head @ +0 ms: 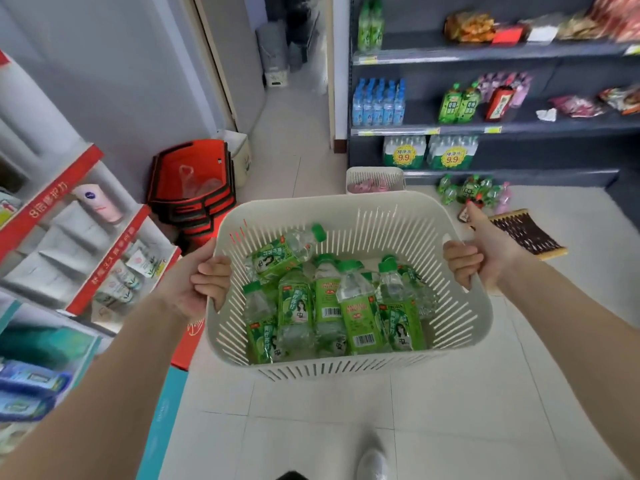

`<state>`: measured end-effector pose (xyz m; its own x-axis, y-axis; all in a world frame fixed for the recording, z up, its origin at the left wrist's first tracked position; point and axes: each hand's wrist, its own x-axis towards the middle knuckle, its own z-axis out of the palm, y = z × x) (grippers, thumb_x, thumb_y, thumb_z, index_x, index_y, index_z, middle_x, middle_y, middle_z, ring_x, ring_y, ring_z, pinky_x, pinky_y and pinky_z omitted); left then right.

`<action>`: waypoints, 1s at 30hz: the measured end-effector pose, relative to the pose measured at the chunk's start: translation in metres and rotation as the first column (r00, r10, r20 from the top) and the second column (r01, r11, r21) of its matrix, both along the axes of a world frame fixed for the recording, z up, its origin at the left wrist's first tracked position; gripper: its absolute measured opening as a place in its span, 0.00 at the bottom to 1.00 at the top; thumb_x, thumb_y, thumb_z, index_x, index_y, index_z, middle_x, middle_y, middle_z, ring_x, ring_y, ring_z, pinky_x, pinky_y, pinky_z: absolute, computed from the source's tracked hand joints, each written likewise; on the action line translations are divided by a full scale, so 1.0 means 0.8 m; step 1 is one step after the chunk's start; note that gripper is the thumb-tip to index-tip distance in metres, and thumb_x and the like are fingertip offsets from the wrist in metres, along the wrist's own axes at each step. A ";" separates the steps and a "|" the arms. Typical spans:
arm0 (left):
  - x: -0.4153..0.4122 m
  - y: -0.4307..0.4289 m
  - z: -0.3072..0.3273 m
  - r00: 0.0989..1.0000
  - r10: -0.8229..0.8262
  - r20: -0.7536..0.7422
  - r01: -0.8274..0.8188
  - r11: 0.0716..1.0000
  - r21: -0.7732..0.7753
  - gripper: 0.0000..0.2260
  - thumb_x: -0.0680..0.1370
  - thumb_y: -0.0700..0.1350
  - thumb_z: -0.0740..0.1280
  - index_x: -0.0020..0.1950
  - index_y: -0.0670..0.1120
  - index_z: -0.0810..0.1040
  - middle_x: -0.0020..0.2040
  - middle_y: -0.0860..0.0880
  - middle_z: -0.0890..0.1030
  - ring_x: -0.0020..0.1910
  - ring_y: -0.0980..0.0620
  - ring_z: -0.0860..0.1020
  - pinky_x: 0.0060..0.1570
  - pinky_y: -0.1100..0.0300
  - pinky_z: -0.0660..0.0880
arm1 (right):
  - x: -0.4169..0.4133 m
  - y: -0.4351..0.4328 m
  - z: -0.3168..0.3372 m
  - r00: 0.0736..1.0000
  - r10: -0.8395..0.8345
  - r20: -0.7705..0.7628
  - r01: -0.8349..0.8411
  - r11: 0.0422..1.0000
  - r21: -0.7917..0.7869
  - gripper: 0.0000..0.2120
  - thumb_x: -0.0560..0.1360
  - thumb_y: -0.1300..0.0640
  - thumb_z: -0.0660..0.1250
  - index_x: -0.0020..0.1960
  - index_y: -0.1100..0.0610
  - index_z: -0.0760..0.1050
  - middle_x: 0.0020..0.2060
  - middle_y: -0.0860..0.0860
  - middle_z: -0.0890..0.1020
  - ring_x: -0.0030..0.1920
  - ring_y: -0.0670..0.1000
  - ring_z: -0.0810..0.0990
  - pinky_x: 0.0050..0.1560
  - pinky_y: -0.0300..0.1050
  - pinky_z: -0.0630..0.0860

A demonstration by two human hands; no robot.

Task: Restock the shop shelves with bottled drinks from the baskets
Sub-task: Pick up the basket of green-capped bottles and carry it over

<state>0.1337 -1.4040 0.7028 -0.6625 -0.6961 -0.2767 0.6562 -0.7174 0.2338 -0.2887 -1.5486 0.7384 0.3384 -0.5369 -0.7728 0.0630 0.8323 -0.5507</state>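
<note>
I carry a cream slotted basket [349,367] in front of me, above the tiled floor. My left hand [202,284] grips its left rim and my right hand [479,252] grips its right rim. Inside lie several clear bottles with green labels and green caps [329,306], most side by side, one tilted across the back. Dark shelves [502,126] stand at the right, holding blue-capped water bottles [379,102], two green bottles [459,103] and shrink-wrapped water packs [429,152].
A second cream basket [375,180] with pink items stands on the floor by the shelf base. Loose green bottles [467,192] and a brown mat [526,233] lie further right. Stacked red baskets [192,192] and a red display rack [69,230] are on the left.
</note>
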 end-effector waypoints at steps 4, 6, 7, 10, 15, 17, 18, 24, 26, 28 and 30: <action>-0.022 -0.077 0.002 1.000 -0.012 0.020 0.012 1.000 0.004 0.22 0.81 0.57 0.54 0.46 0.39 0.75 0.33 0.53 0.70 0.29 0.59 0.66 0.25 0.66 0.62 | -0.027 -0.067 0.005 1.000 -0.002 0.021 0.002 1.000 -0.010 0.35 0.63 0.20 0.54 0.23 0.53 0.61 0.17 0.44 0.60 0.15 0.43 0.57 0.17 0.34 0.52; -0.028 -0.117 0.002 0.999 -0.029 0.033 0.029 1.000 -0.004 0.21 0.81 0.57 0.55 0.46 0.39 0.75 0.33 0.53 0.70 0.29 0.59 0.67 0.25 0.66 0.62 | -0.037 -0.098 0.004 1.000 -0.007 0.023 0.007 1.000 0.004 0.36 0.63 0.20 0.53 0.22 0.53 0.62 0.16 0.44 0.61 0.15 0.43 0.58 0.17 0.34 0.52; -0.031 -0.137 0.000 0.999 -0.035 0.037 0.035 0.999 -0.006 0.21 0.81 0.57 0.55 0.46 0.39 0.75 0.33 0.53 0.70 0.29 0.59 0.67 0.26 0.66 0.62 | -0.041 -0.113 0.003 0.999 -0.013 0.029 0.012 1.000 0.010 0.36 0.64 0.20 0.52 0.22 0.54 0.62 0.16 0.44 0.61 0.14 0.43 0.58 0.17 0.34 0.52; -0.034 -0.200 -0.009 0.997 -0.068 0.028 0.068 0.998 0.017 0.22 0.81 0.57 0.55 0.45 0.39 0.75 0.33 0.53 0.70 0.27 0.60 0.65 0.26 0.66 0.63 | -0.049 -0.158 -0.006 0.998 -0.038 0.040 0.037 0.999 0.020 0.36 0.64 0.21 0.52 0.22 0.54 0.61 0.16 0.45 0.61 0.14 0.43 0.58 0.16 0.34 0.53; -0.025 -0.314 -0.040 0.993 -0.114 0.024 0.112 0.992 0.053 0.23 0.80 0.58 0.54 0.44 0.40 0.75 0.33 0.53 0.71 0.29 0.58 0.68 0.28 0.66 0.66 | -0.050 -0.244 -0.031 0.996 -0.078 0.044 0.076 0.996 0.048 0.35 0.65 0.21 0.53 0.23 0.54 0.62 0.16 0.44 0.62 0.14 0.43 0.59 0.16 0.34 0.54; -0.018 -0.371 -0.051 0.988 -0.152 -0.004 0.152 0.986 0.069 0.22 0.80 0.57 0.56 0.45 0.40 0.75 0.33 0.53 0.71 0.29 0.58 0.69 0.29 0.66 0.67 | -0.045 -0.289 -0.043 0.994 -0.096 0.050 0.093 0.994 0.053 0.35 0.65 0.21 0.53 0.22 0.54 0.62 0.16 0.44 0.62 0.14 0.43 0.59 0.16 0.34 0.54; -0.013 -0.401 -0.056 0.985 -0.174 -0.002 0.173 0.982 0.068 0.21 0.80 0.57 0.56 0.46 0.40 0.75 0.33 0.53 0.71 0.30 0.59 0.69 0.29 0.66 0.67 | -0.041 -0.312 -0.048 0.994 -0.100 0.047 0.097 0.993 0.059 0.35 0.65 0.21 0.53 0.22 0.54 0.62 0.16 0.44 0.62 0.14 0.43 0.59 0.16 0.34 0.54; 0.013 -0.562 -0.058 0.970 -0.244 0.021 0.243 0.969 0.034 0.22 0.81 0.58 0.54 0.48 0.40 0.76 0.34 0.53 0.70 0.31 0.59 0.68 0.30 0.68 0.64 | -0.014 -0.436 -0.065 0.982 -0.182 0.046 0.179 0.982 0.059 0.34 0.64 0.21 0.55 0.24 0.53 0.62 0.17 0.44 0.62 0.15 0.43 0.58 0.17 0.33 0.53; 0.022 -0.610 -0.054 0.966 -0.255 0.034 0.254 0.967 0.030 0.23 0.81 0.58 0.53 0.49 0.40 0.76 0.34 0.53 0.70 0.31 0.59 0.67 0.30 0.68 0.64 | -0.006 -0.473 -0.063 0.978 -0.207 0.027 0.205 0.977 0.065 0.34 0.65 0.22 0.54 0.24 0.53 0.62 0.17 0.44 0.62 0.15 0.43 0.58 0.17 0.33 0.52; 0.028 -0.650 -0.051 0.965 -0.259 0.033 0.259 0.966 0.011 0.23 0.81 0.59 0.53 0.49 0.41 0.76 0.34 0.53 0.70 0.30 0.59 0.66 0.28 0.68 0.62 | 0.000 -0.511 -0.063 0.974 -0.222 0.043 0.220 0.974 0.050 0.33 0.66 0.23 0.54 0.26 0.53 0.62 0.17 0.45 0.61 0.15 0.42 0.58 0.16 0.33 0.52; 0.033 -0.689 -0.052 0.965 -0.261 0.015 0.260 0.965 0.018 0.24 0.81 0.60 0.52 0.48 0.41 0.76 0.34 0.53 0.69 0.30 0.59 0.66 0.26 0.67 0.62 | 0.005 -0.550 -0.065 0.970 -0.238 0.050 0.236 0.971 0.041 0.31 0.66 0.24 0.55 0.28 0.52 0.61 0.17 0.44 0.61 0.15 0.42 0.58 0.18 0.33 0.51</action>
